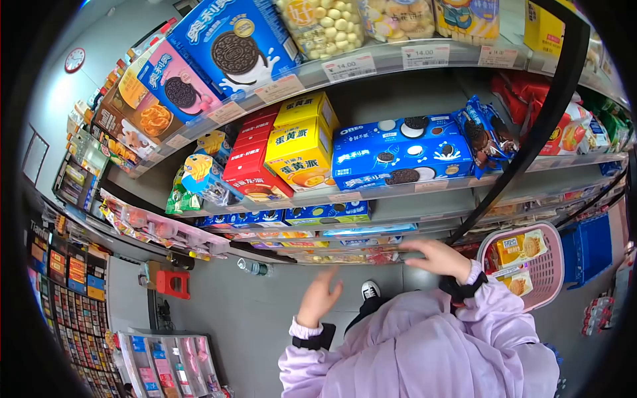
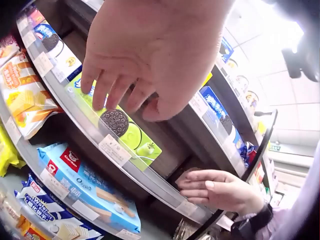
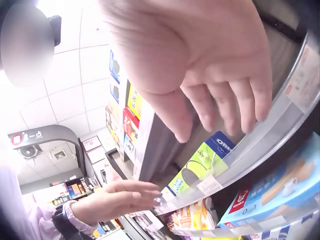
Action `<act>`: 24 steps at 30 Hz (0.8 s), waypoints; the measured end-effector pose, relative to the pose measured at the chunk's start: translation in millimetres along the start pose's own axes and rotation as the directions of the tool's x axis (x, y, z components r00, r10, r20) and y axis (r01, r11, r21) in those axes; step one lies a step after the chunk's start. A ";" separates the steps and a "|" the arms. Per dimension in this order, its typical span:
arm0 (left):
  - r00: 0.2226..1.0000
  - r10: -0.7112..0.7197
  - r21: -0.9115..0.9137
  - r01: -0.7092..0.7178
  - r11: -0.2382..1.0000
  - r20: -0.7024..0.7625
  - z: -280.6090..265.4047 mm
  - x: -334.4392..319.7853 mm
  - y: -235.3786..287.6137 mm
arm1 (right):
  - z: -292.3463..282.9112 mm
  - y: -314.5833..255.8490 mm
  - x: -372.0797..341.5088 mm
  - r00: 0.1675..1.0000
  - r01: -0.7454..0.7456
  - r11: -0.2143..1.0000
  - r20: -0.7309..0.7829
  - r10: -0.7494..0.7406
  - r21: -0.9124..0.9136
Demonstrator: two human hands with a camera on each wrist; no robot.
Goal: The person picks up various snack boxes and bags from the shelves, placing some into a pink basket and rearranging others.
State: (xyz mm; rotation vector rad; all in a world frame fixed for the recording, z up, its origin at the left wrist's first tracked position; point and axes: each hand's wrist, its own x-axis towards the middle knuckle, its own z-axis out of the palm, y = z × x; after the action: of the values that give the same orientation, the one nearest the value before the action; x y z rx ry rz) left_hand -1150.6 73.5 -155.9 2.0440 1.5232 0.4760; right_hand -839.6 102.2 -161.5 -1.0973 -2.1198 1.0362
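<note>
Both hands are held out before the shelves with nothing in them. The left hand [image 1: 318,300], fingers extended, is low and left of centre in the head view. In the left wrist view that hand [image 2: 150,60] hangs in front of a green Oreo box [image 2: 131,137]; touching cannot be told. The right hand [image 1: 438,260] points its fingers leftward in the head view. Its palm and slightly bent fingers [image 3: 200,65] appear in the right wrist view, near the shelf edge and the green box [image 3: 197,167].
A pink basket [image 1: 554,265] with yellow packets [image 1: 519,248] hangs by the right arm. Blue Oreo boxes [image 1: 401,151], yellow boxes [image 1: 302,149] and red boxes [image 1: 255,166] line the shelf. A black bar [image 1: 524,149] crosses at right. A red stool [image 1: 174,284] stands left.
</note>
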 end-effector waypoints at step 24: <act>0.949 0.147 -0.225 -0.084 0.971 0.279 69.8 -184.4 75.2 | 87.5 -96.4 -199.9 0.993 -0.031 0.999 0.113 0.027 0.032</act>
State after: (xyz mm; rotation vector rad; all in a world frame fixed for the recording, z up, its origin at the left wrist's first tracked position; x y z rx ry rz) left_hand -1108.2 -133.2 -158.2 1.9448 1.1318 0.3422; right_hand -839.9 -136.2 -153.0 -1.0800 -2.1712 1.1682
